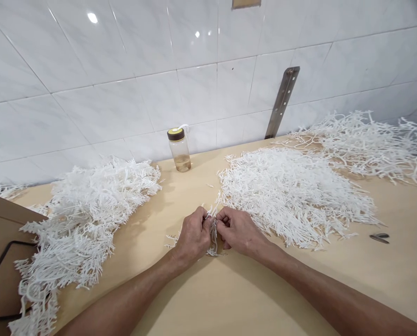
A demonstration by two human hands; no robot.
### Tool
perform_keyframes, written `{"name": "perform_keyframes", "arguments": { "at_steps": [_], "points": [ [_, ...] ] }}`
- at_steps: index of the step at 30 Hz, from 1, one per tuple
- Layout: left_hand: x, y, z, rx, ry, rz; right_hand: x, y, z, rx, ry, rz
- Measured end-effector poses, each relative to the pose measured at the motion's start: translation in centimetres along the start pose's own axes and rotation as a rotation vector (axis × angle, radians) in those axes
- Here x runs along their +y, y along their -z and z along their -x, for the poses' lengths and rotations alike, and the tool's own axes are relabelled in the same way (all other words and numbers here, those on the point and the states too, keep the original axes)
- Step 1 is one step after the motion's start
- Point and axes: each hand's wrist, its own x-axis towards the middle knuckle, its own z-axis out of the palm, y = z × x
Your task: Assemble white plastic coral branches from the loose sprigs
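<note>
Both hands meet over the light wooden table (257,289), at its middle. My left hand (194,232) is closed, with thumb and forefinger pinching a small bunch of thin white branching strands (213,238). My right hand (239,229) pinches the same bunch from the other side, its fingertips nearly touching the left ones. Some strands stick up above the fingers and others hang down between the hands. Just behind the right hand lies a wide heap of short white pieces (292,191). A taller pile of white branching strands (92,210) is at the left.
A clear bottle (180,151) with a dark and yellow lid stands near the tiled wall (197,93). Another white tangle (369,144) lies back right, small dark snips (379,238) at the right. A metal bracket (282,102) leans on the wall; a brown box (5,256) is far left.
</note>
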Motion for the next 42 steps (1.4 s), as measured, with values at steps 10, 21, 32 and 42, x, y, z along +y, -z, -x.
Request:
{"name": "perform_keyframes", "arguments": {
  "at_steps": [10,21,32,42],
  "points": [
    [0.5,0.3,0.6,-0.031,0.062,0.223,0.7,2.3,-0.1,0.389,0.291,0.263],
    [-0.1,0.2,-0.5,-0.027,0.233,0.521,1.1,7.6,-0.1,0.792,0.441,0.259],
    [0.5,0.4,-0.5,-0.03,0.265,0.565,-0.1,0.7,0.8,0.111,0.184,0.112],
    [0.5,0.3,-0.4,-0.043,0.273,0.56,0.4,0.4,0.6,0.187,0.287,0.137]
  ]
}}
